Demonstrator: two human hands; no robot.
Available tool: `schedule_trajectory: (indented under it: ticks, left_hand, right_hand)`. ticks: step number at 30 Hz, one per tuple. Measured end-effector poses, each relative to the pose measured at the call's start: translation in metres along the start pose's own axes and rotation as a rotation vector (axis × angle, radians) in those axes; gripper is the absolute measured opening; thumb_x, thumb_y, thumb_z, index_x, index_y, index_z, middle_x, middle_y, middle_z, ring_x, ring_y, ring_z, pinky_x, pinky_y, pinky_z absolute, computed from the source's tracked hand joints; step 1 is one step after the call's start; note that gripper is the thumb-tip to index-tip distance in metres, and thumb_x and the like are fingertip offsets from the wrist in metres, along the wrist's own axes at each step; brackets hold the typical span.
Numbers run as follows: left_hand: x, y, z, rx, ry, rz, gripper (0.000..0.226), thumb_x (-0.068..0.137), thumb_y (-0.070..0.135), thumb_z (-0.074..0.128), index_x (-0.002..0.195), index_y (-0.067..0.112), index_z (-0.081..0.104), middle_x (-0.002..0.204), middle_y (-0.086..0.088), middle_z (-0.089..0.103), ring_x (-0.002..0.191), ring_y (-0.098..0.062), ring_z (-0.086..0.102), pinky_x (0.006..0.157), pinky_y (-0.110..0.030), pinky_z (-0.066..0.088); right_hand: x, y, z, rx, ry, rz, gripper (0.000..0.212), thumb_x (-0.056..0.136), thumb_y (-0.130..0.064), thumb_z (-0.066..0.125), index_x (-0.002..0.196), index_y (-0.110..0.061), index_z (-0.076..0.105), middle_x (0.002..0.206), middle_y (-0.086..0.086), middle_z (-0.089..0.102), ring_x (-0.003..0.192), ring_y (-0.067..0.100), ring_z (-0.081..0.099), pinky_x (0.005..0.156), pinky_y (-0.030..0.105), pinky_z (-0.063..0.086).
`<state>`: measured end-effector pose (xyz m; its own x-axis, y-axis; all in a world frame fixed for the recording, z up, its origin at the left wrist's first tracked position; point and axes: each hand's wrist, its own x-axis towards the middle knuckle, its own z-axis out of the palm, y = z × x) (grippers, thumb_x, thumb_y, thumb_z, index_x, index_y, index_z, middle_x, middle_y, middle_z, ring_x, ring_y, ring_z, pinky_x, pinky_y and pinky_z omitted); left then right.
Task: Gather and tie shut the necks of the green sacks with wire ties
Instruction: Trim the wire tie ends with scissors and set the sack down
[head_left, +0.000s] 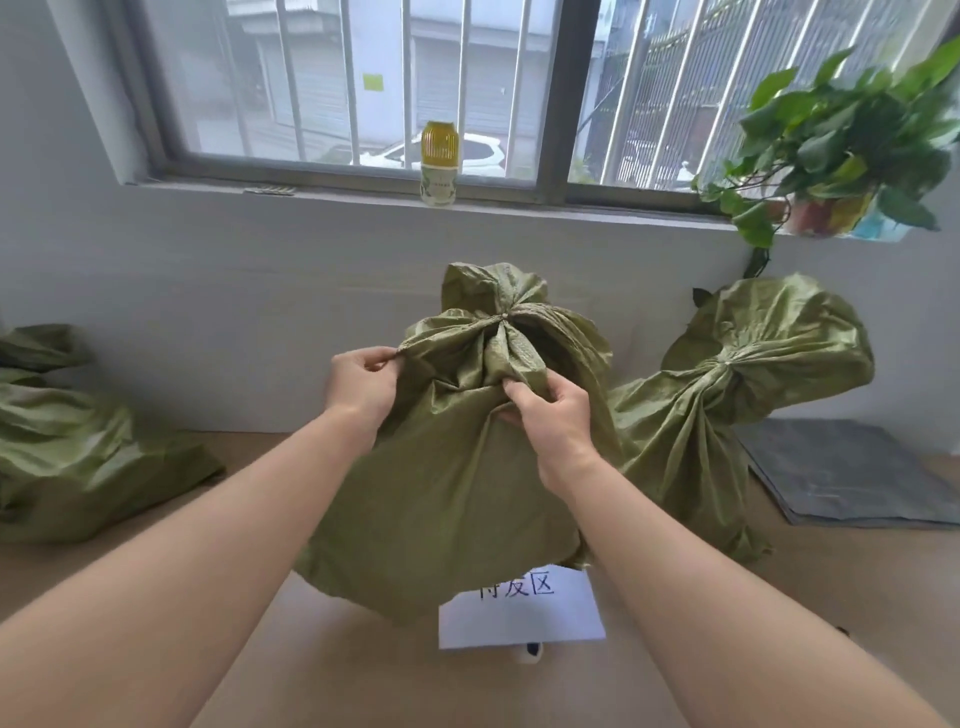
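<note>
Centrally on the worktop (779, 597) stands a green sack (447, 493), its neck gathered into a bunch on top. The left hand (363, 387) pinches a fold at the sack's left edge. The right hand (553, 423) has its fingers (519, 389) curled into cloth below the neck. A second sack (727, 374), cinched, touches its right side.

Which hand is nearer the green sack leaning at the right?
Right. The right hand grips a front fold of the middle sack, close beside the leaning sack; the left hand pinches a fold on the middle sack's opposite side.
</note>
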<state>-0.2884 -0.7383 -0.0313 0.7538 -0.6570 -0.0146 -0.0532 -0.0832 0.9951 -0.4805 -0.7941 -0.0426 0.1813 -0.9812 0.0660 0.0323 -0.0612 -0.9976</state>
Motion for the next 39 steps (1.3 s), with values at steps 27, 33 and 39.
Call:
schedule_trajectory:
  ticks: [27, 33, 39]
  left_hand:
    - [-0.009, -0.061, 0.031, 0.053, -0.337, -0.095, 0.046, 0.109, 0.043, 0.035, 0.152, 0.033, 0.046, 0.160, 0.012, 0.041, 0.147, -0.015, 0.035, 0.125, -0.042, 0.023]
    - [-0.069, -0.017, -0.013, 0.038, -0.347, -0.024, 0.051, 0.105, 0.049, 0.037, 0.152, 0.033, 0.047, 0.157, 0.012, 0.045, 0.147, -0.010, 0.036, 0.125, -0.032, 0.020]
    - [-0.131, 0.005, -0.079, 0.012, -0.220, -0.018, 0.048, 0.110, 0.043, 0.032, 0.155, 0.031, 0.042, 0.164, 0.008, 0.033, 0.153, -0.017, 0.025, 0.123, -0.036, 0.016]
  right_hand:
    - [0.016, 0.069, 0.020, 0.335, -0.068, 0.149, 0.039, 0.104, -0.031, 0.045, 0.140, -0.028, 0.062, 0.137, -0.008, 0.066, 0.125, 0.014, 0.062, 0.110, 0.045, 0.049]
    - [-0.043, 0.018, 0.016, 0.347, -0.103, 0.123, 0.034, 0.101, -0.033, 0.049, 0.131, -0.033, 0.066, 0.135, -0.009, 0.066, 0.124, 0.015, 0.062, 0.109, 0.045, 0.050]
    - [-0.107, -0.004, 0.037, 0.322, -0.230, 0.183, 0.066, 0.079, -0.051, 0.051, 0.140, -0.029, 0.061, 0.140, -0.009, 0.060, 0.125, 0.017, 0.059, 0.105, 0.043, 0.049]
